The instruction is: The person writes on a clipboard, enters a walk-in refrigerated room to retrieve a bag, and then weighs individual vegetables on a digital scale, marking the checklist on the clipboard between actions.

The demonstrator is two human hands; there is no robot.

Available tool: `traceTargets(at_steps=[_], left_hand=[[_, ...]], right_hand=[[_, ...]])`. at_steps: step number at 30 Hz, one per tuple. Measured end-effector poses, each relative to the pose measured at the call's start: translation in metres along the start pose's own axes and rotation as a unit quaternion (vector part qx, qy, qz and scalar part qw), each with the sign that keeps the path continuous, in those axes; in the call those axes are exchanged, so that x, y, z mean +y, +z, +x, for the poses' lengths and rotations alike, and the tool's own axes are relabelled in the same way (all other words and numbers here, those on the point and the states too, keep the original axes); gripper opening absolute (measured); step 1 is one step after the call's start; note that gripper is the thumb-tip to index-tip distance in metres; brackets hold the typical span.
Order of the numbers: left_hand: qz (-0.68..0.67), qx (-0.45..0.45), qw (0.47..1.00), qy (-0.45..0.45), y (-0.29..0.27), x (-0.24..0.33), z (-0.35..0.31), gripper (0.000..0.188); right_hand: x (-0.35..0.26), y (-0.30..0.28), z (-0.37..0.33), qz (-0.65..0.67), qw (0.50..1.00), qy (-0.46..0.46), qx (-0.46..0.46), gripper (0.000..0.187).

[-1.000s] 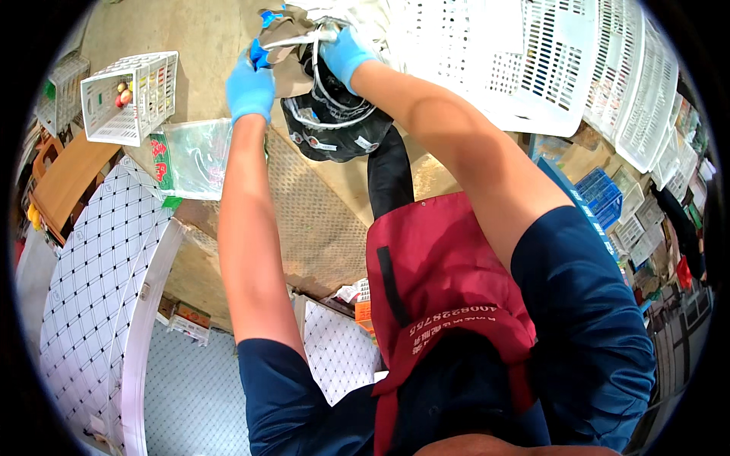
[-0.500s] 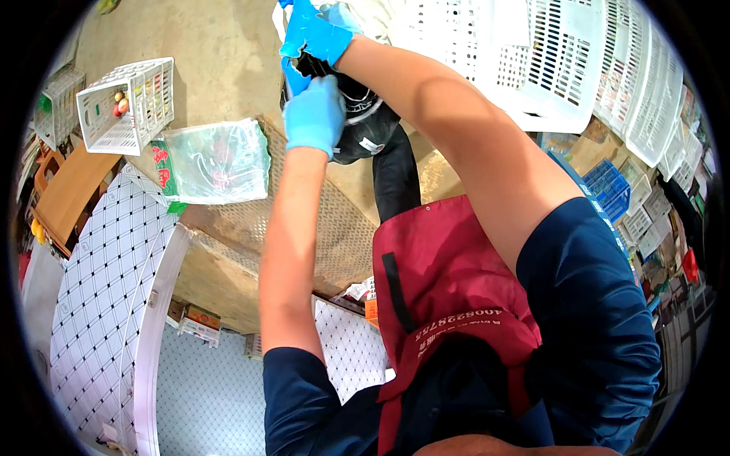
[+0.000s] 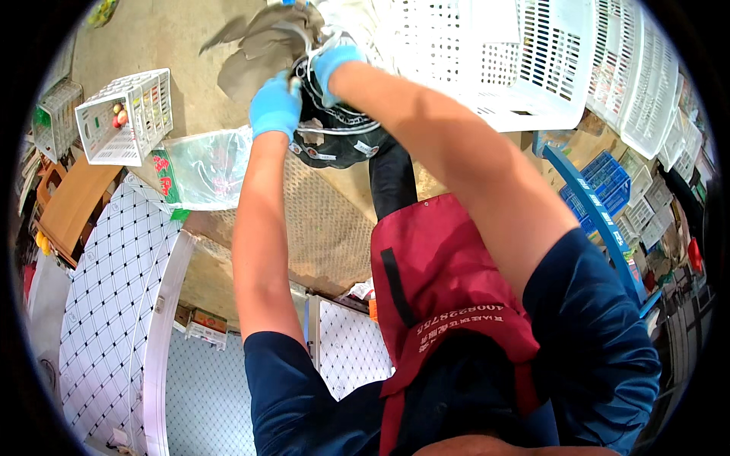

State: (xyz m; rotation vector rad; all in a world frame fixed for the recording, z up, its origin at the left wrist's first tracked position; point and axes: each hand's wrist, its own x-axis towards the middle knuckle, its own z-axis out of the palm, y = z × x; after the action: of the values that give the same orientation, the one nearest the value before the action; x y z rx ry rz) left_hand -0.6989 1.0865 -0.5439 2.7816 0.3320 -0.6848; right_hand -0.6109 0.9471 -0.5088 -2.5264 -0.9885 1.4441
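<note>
My left hand, in a light blue glove, is closed at the left edge of a black, round, bag-like thing with white edging and small tags. What its fingers pinch is too small to name. Across the opening, my right hand, gloved the same way, bends over the white-edged rim; its fingertips are hidden inside. A crumpled grey-brown sheet spreads out beyond my hands, its right part bunched near the right hand. White cloth-like material lies behind that hand.
Large white perforated crates stand at the upper right. A blue bar and a blue basket are at the right. To the left are a clear plastic bag and a white crate holding several reddish round items.
Both hands have moved apart, the left one leftward and the right one down to the rim. The grey-brown sheet has come into sight, and the bright blue piece near the hands has mostly gone from view.
</note>
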Motion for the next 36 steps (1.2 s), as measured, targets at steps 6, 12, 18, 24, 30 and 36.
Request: traceTargets(at_steps=[6, 12, 18, 24, 30, 36], left_hand=[[-0.444, -0.110, 0.889, -0.026, 0.023, 0.014, 0.000, 0.030], [-0.176, -0.242, 0.951, -0.072, 0.049, 0.071, -0.003, 0.082], [-0.280, -0.183, 0.941, -0.047, 0.081, 0.047, 0.000, 0.079], [-0.169, -0.085, 0.949, -0.251, 0.060, 0.094, -0.024, 0.069], [-0.424, -0.131, 0.830, -0.338, 0.134, 0.003, 0.005, 0.042], [-0.525, -0.241, 0.764, -0.289, 0.031, 0.064, -0.037, 0.073]], right_hand=[[-0.023, 0.070, -0.081, 0.119, 0.978, 0.125, 0.117, 0.052], [-0.010, 0.088, -0.166, 0.210, 0.959, 0.071, 0.178, 0.064], [0.032, 0.066, -0.274, 0.548, 0.801, 0.005, 0.240, 0.065], [0.166, 0.050, -0.374, 0.660, 0.526, 0.208, 0.495, 0.056], [0.395, 0.068, -0.395, 0.626, 0.302, 0.336, 0.636, 0.064], [0.529, 0.094, -0.366, 0.834, 0.213, 0.324, 0.392, 0.054]])
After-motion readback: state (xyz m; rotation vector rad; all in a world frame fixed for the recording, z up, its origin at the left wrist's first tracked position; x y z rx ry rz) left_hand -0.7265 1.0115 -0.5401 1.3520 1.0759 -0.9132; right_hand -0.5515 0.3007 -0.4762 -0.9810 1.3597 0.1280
